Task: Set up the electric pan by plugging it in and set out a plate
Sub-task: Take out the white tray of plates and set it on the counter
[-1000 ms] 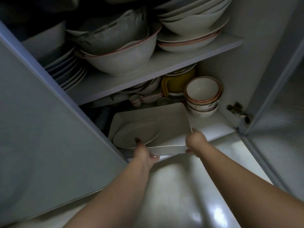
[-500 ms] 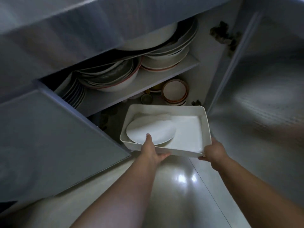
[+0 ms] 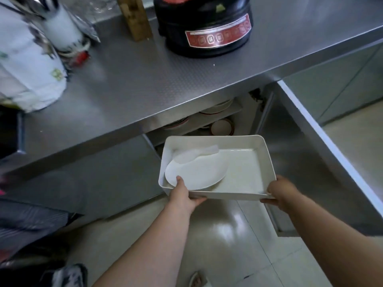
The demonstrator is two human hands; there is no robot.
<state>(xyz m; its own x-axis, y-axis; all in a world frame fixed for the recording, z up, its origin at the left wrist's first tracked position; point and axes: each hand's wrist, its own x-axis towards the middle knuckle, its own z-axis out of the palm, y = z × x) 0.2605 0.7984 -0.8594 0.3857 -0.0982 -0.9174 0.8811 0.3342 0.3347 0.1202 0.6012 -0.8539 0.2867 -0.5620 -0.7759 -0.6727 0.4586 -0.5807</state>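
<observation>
I hold a white rectangular tray (image 3: 257, 139) in the air in front of the open lower cupboard. My left hand (image 3: 183, 194) grips its near left edge, thumb inside on a white round plate (image 3: 196, 172) that lies in the tray. A white rice paddle (image 3: 194, 155) rests on the plate. My right hand (image 3: 279, 190) grips the tray's near right corner. The black electric pan (image 3: 204, 23) with a red control panel stands on the steel counter (image 3: 134, 83) at the back.
The cupboard (image 3: 219, 121) below the counter holds bowls and plates on shelves, and its right door (image 3: 323, 141) stands open beside my right arm. A white bag (image 3: 27, 69), a utensil holder (image 3: 62, 27) and a wooden block (image 3: 136, 17) stand on the counter's left and back.
I have lifted the tray with the plate out of the cupboard and raised my view. The counter top and the electric pan have come into sight.
</observation>
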